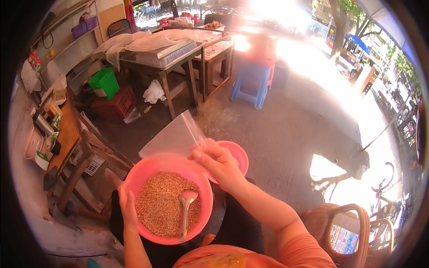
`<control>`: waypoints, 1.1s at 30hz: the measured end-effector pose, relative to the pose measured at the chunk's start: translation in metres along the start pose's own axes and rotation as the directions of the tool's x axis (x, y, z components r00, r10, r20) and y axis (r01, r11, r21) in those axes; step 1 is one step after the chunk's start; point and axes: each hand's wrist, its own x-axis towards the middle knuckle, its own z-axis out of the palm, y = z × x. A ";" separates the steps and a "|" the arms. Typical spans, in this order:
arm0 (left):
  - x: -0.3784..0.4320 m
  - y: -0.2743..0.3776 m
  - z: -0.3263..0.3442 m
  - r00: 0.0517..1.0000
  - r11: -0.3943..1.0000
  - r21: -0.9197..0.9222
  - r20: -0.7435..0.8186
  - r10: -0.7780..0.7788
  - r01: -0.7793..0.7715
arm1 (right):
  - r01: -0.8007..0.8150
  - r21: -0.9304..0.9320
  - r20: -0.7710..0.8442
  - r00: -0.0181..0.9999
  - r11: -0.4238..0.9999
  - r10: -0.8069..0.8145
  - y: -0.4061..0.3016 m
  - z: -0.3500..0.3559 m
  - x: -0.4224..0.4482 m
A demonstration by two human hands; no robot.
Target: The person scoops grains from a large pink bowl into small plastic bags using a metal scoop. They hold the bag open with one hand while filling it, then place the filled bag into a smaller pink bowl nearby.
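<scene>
A pink plastic basin (206, 214) rests at my lap, part filled with small tan grains (161, 204). On the grains lies a metal spoon (184, 214), its bowl towards the far side and its handle towards me. My left hand (127, 202) grips the basin's left rim. Above the basin's far right side, my right hand (218, 160) pinches a clear plastic zip bag (174, 135) by one edge. The bag hangs out to the left and looks flat. Behind my right hand, a second pink basin (238, 154) is partly hidden.
To the left stands a wooden desk (72, 134) with small items. Ahead are a table (164, 67) under plastic sheeting, a green bin (105, 83) on a red crate (117, 105), and a blue plastic stool (251, 82). A wicker chair (321, 217) stands at right.
</scene>
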 end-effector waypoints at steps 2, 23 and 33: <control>-0.004 0.027 0.028 0.980 0.817 -0.547 0.169 -0.106 0.183 | -0.135 0.149 0.030 0.991 0.980 0.132 0.000 0.024 -0.012; 0.031 0.014 -0.011 0.974 0.694 -0.683 0.158 -0.163 0.227 | -0.238 0.074 -0.264 0.932 0.968 0.249 0.046 0.089 -0.048; 0.003 -0.008 -0.030 0.905 0.821 -0.413 0.331 -0.268 0.394 | 0.097 -0.638 0.388 0.897 0.764 0.210 0.042 0.146 0.007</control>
